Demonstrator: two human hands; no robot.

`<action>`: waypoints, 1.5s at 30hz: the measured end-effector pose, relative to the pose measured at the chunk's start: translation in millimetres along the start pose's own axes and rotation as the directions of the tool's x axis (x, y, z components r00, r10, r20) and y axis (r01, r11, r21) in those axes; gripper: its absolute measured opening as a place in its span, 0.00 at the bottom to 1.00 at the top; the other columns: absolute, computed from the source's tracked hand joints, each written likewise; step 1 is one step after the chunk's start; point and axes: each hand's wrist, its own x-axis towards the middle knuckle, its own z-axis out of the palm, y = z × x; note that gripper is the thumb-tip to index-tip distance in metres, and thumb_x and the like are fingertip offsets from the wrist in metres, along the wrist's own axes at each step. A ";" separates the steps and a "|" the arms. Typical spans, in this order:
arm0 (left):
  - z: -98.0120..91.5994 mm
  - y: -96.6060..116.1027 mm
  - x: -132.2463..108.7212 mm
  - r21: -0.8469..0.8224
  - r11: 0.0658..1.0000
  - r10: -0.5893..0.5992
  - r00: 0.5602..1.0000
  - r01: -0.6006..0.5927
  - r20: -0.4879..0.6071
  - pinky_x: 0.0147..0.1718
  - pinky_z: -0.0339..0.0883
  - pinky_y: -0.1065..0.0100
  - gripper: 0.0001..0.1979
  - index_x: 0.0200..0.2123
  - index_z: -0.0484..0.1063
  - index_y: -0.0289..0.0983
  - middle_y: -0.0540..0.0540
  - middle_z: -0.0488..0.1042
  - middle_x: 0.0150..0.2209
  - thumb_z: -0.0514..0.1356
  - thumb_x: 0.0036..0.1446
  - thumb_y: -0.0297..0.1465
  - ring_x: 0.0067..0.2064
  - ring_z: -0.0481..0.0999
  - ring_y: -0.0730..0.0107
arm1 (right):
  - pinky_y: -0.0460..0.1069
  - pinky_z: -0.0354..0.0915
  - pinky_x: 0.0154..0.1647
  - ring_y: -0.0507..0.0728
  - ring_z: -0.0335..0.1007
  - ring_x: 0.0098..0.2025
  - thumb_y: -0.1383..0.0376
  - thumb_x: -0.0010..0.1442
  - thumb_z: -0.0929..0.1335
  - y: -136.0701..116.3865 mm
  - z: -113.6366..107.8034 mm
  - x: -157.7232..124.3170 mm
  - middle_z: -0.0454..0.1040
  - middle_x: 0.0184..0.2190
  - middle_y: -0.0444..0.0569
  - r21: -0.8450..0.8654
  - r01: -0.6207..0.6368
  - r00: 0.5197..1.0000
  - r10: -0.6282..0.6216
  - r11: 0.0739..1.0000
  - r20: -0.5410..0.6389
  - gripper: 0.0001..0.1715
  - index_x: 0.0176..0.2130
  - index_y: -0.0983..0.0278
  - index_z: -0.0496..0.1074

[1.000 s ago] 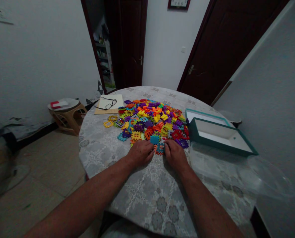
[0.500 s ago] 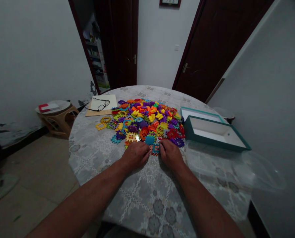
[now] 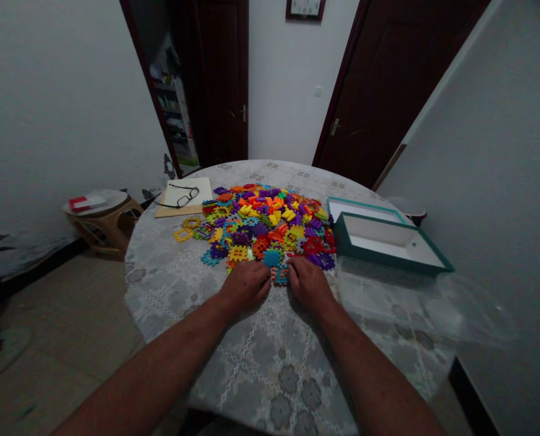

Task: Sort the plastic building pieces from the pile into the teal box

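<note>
At the near edge of a heap of colourful plastic building pieces [image 3: 276, 215], my two hands face each other with curled fingers. Between them are joined blue and orange interlocking blocks [image 3: 280, 277] with notched edges. My left hand [image 3: 246, 283] grips them at the left side, its fingertips partly hidden behind the knuckles. From the right, my right hand [image 3: 310, 281] pinches the same blocks with thumb and fingers. Just beyond lies a flat blue square piece [image 3: 271, 258]. A yellow lattice piece [image 3: 238, 253] rests by my left knuckles, and purple pieces [image 3: 325, 261] lie beyond my right hand.
A green box [image 3: 390, 254] with a white inside stands right of the heap, its lid [image 3: 365, 209] behind it. Clear plastic containers [image 3: 474, 306] lie at the right edge. Glasses [image 3: 185, 197] rest on a pad at the left of the round table [image 3: 160, 290].
The view has tilted up slightly, showing more of the wall clock. Both hands stay at the blue and orange blocks, with only a small shift of the fingers.
</note>
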 end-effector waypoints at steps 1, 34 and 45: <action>-0.5 0.4 0.2 -0.001 1.000 -0.002 1.000 0.002 -0.003 0.36 0.67 0.62 0.09 0.35 0.74 0.39 0.45 0.77 0.33 0.59 0.71 0.31 0.36 0.77 0.62 | 0.51 0.67 0.47 0.60 0.77 0.44 0.68 0.75 0.64 -0.5 -0.3 0.2 0.81 0.42 0.53 -0.003 -0.010 1.000 0.010 1.000 0.009 0.11 0.47 0.62 0.77; 2.5 -3.3 -3.7 -0.021 1.000 0.013 1.000 -0.014 -0.016 0.36 0.66 0.61 0.08 0.36 0.74 0.39 0.46 0.78 0.33 0.60 0.71 0.30 0.36 0.78 0.61 | 0.51 0.68 0.47 0.60 0.79 0.44 0.69 0.74 0.65 -1.4 3.6 0.3 0.82 0.41 0.52 0.017 -0.001 1.000 0.001 1.000 0.015 0.10 0.47 0.62 0.77; 1.5 -2.5 -3.7 0.010 1.000 0.010 1.000 -0.010 0.004 0.36 0.67 0.60 0.09 0.35 0.74 0.39 0.46 0.77 0.33 0.60 0.71 0.30 0.36 0.77 0.62 | 0.51 0.69 0.48 0.60 0.79 0.45 0.67 0.75 0.64 -1.4 4.4 -0.3 0.82 0.42 0.52 0.023 -0.007 1.000 0.006 1.000 0.018 0.11 0.48 0.62 0.77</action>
